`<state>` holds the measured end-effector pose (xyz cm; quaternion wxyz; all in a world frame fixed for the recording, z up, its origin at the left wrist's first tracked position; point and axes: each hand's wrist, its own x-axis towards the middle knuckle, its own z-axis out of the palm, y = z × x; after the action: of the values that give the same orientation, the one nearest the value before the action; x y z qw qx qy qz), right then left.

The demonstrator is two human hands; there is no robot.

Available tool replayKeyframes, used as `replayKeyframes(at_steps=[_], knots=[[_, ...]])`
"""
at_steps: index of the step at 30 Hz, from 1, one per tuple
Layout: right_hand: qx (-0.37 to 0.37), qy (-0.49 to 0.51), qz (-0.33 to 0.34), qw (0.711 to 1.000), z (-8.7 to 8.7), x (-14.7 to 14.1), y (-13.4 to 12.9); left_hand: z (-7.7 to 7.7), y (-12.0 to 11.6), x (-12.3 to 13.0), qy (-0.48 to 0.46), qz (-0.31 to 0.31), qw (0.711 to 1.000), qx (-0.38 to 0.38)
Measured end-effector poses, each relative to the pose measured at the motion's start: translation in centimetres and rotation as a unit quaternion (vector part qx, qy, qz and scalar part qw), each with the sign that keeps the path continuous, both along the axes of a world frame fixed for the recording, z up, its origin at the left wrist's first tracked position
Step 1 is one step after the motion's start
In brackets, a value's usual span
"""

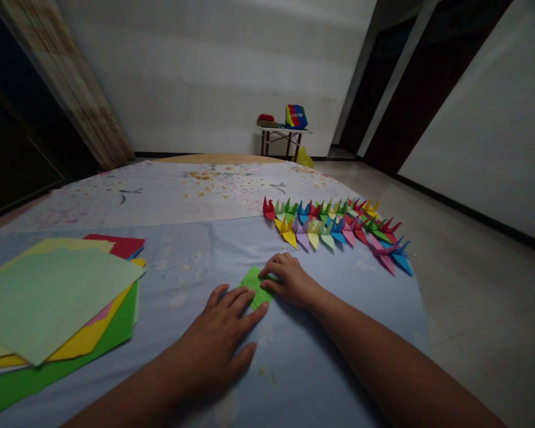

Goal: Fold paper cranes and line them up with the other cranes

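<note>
A small folded piece of green paper [252, 278] lies on the blue floral cloth in front of me. My left hand [225, 330] is open, its fingers spread flat, with the fingertips resting on the paper's near left part. At the paper's right corner, my right hand [289, 278] is closed, thumb and index finger pinching the edge. The fingers cover parts of the paper, so its exact fold is partly hidden.
Loose coloured sheets [71, 291] are piled on the left. Rows of folded paper cranes [314, 233] stand at the right, near the edge of the table [196, 238]. By the far wall is a small side table [279, 131] with a multicoloured bag [296, 116].
</note>
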<state>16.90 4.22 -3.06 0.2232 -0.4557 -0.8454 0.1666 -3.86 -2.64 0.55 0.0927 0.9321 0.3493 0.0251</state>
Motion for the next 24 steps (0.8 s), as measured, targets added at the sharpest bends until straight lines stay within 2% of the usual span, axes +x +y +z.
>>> replayKeyframes(at_steps=[10,17,24], knots=[[0.001,0.002,-0.001,1.000,0.03,0.00,-0.05,0.34,-0.17,-0.89,-0.018,-0.044,0.998,-0.031],[0.001,0.004,-0.001,1.000,0.03,-0.01,-0.16,0.20,-0.05,-0.68,-0.006,-0.007,0.999,-0.032],[0.024,-0.013,-0.043,0.999,0.39,0.69,-0.14,-0.34,0.03,-0.43,-0.049,0.026,0.998,0.002]])
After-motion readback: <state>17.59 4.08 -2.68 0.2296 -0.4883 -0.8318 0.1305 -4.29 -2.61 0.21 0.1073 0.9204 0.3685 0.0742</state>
